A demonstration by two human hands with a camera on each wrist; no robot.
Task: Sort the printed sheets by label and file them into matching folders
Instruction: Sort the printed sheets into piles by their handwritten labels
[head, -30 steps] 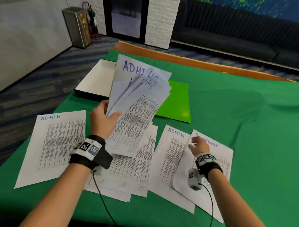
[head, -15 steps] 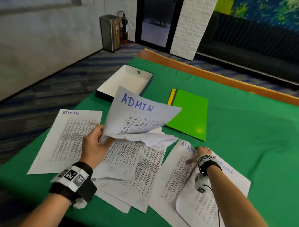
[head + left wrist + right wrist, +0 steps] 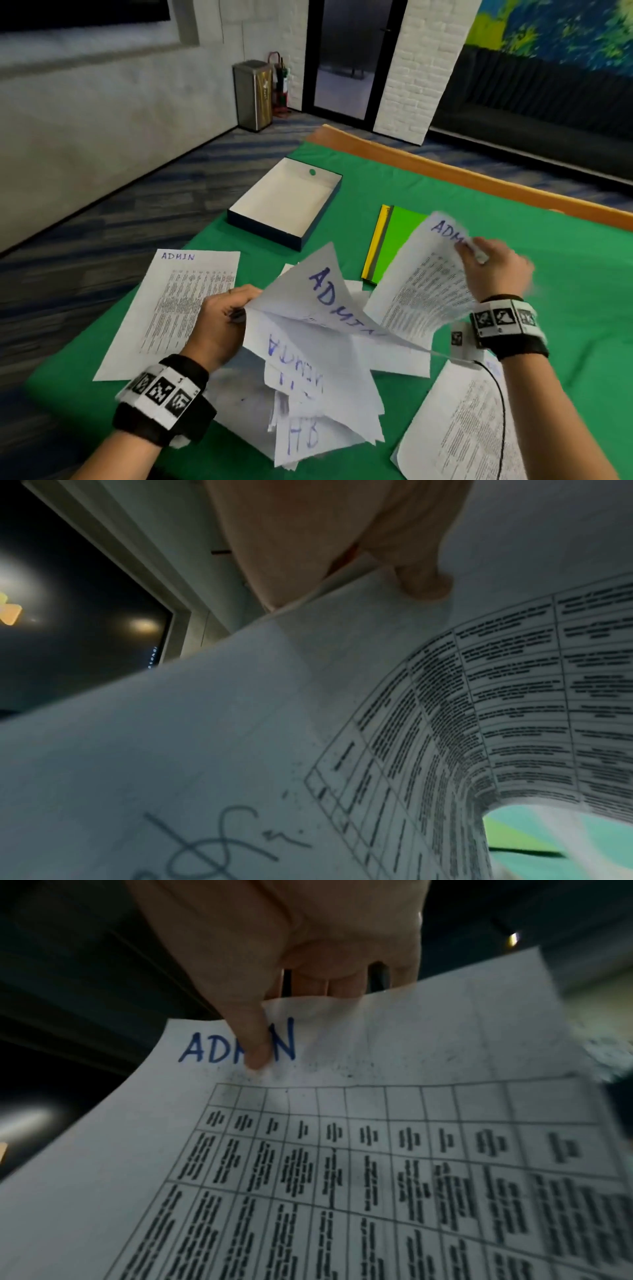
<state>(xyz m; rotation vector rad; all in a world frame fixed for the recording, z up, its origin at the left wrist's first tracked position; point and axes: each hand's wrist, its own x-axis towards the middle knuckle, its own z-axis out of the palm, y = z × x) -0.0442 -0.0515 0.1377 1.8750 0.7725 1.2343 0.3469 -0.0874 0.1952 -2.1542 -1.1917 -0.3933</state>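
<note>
Printed sheets [image 3: 318, 377] droop in a fanned bundle pinched by my left hand [image 3: 219, 329] above the green table [image 3: 565, 308], while my right hand [image 3: 493, 270] pinches one ADMIN sheet [image 3: 421, 284] by its top edge, near the green folder [image 3: 400, 236].

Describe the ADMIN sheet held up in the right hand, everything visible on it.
The ADMIN sheet is thin white paper, printed with a black ruled table of small text too blurred to read. "ADMIN" is handwritten in blue at its top left. The right hand pinches its top edge, thumb over the middle letters, fingers behind. It hangs lifted and curved in the air, its lower part dropping toward the other papers, in front of the green folder.
</note>
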